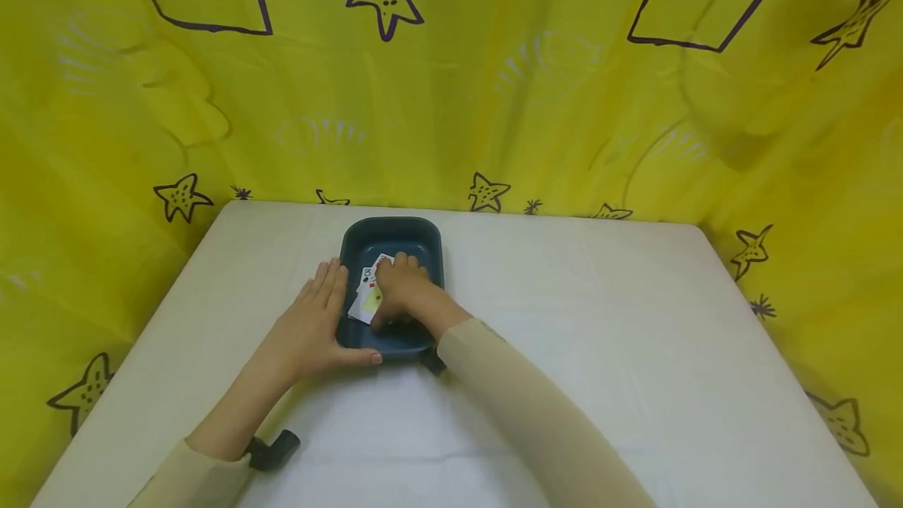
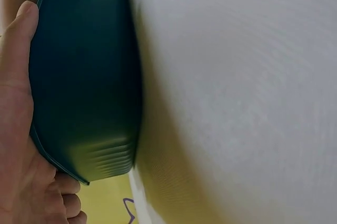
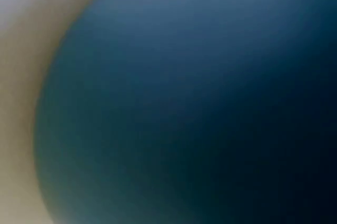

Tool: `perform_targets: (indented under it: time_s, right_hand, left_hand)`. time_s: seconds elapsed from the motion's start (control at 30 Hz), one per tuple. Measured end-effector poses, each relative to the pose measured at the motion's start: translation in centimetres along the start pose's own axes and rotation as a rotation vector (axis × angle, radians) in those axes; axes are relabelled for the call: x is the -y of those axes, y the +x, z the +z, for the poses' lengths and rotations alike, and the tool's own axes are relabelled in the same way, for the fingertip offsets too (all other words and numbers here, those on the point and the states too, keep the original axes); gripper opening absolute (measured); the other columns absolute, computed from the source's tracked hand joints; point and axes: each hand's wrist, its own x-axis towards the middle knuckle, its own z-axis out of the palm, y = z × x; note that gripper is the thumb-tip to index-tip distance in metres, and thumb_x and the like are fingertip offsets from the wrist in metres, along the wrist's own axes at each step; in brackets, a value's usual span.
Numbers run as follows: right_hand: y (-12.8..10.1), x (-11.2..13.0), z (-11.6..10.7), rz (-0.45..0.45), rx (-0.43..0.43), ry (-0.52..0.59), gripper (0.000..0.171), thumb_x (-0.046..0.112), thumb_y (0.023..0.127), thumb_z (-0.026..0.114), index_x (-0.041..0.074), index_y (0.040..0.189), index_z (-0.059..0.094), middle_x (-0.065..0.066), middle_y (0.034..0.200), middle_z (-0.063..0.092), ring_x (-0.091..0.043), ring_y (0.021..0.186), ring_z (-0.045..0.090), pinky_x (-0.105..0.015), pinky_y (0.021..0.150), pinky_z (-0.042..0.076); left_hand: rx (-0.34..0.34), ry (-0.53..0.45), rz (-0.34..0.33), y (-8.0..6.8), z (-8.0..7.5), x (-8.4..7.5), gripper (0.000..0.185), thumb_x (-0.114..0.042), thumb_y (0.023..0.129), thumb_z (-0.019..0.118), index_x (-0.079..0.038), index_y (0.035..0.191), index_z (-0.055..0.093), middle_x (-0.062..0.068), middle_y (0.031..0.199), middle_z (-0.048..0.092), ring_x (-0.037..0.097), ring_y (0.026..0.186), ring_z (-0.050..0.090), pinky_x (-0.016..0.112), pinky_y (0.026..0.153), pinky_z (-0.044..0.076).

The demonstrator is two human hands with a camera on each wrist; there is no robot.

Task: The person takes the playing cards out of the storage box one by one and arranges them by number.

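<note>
- Yellow cloth [image 1: 437, 100] hangs behind and at both sides, drawn with dark-outlined starfish and faint pale shapes.
- The table [image 1: 578, 320] in front of it has a plain white top.
- A dark blue-green tray [image 1: 402, 234] with rounded corners rests on the table, left of its middle and towards the far edge; the left wrist view shows its outer wall, with ribbed lines at one end.
- Playing cards [image 1: 365, 302] lie overlapping at a slant inside the tray, on its left side; one has a yellow patch, and the right hand covers part of them.
- The left hand [image 1: 319, 328] rests against the tray, straight fingers along its left side and thumb along the near rim; its grip is spread.
- The right hand [image 1: 400, 284] reaches into the tray over the cards with bent fingers; I cannot tell whether its grip pinches a card. The right wrist view gives only a blurred, dark blue-green curve.
- Beige sleeves [image 1: 536, 406] cover both forearms.
- A black piece [image 1: 273, 451] shows beside the left wrist, and another black bit [image 1: 433, 361] near the right cuff.
</note>
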Motion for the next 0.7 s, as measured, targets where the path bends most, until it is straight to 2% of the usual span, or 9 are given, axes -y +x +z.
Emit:
perform_targets:
  time_s: [0.17,0.27,0.5,0.7]
  right_hand:
    - [-0.1,0.2,-0.2,-0.040,-0.013,0.033,0.099,0.045,0.063,0.092,0.013,0.143,0.044,-0.010,0.119,0.045,-0.025,0.107,0.040,-0.039,0.098,0.041]
    - [-0.3,0.0,-0.1,-0.076,-0.044,0.012,0.090,0.044,0.063,0.092,0.017,0.136,0.048,-0.007,0.117,0.047,-0.023,0.105,0.040,-0.038,0.096,0.040]
    - [-2.2,-0.9,-1.2,-0.195,-0.121,-0.053,0.074,0.039,0.066,0.092,0.019,0.127,0.055,-0.007,0.132,0.047,-0.023,0.116,0.044,-0.037,0.104,0.046]
    - [-4.2,-2.6,-3.4,-0.268,-0.203,0.043,0.067,0.033,0.066,0.092,0.017,0.125,0.064,-0.006,0.131,0.049,-0.020,0.116,0.043,-0.029,0.097,0.051]
  left_hand:
    - [-0.013,-0.012,-0.001,-0.1,0.0,0.1,0.142,-0.091,0.064,0.059,0.009,0.155,0.017,0.028,0.163,0.011,0.044,0.152,0.010,0.058,0.121,0.020]
    - [-0.005,-0.016,-0.010,-0.1,0.1,0.1,0.143,-0.093,0.063,0.058,0.008,0.155,0.015,0.027,0.164,0.010,0.043,0.152,0.009,0.057,0.121,0.019]
    - [-0.002,-0.019,-0.014,-0.1,0.1,-0.1,0.144,-0.094,0.062,0.057,0.008,0.155,0.017,0.026,0.164,0.010,0.043,0.152,0.008,0.057,0.121,0.019]
    - [0.012,-0.003,-0.011,0.0,-0.1,0.0,0.145,-0.097,0.061,0.052,0.007,0.156,0.014,0.025,0.165,0.008,0.041,0.153,0.006,0.056,0.122,0.018]
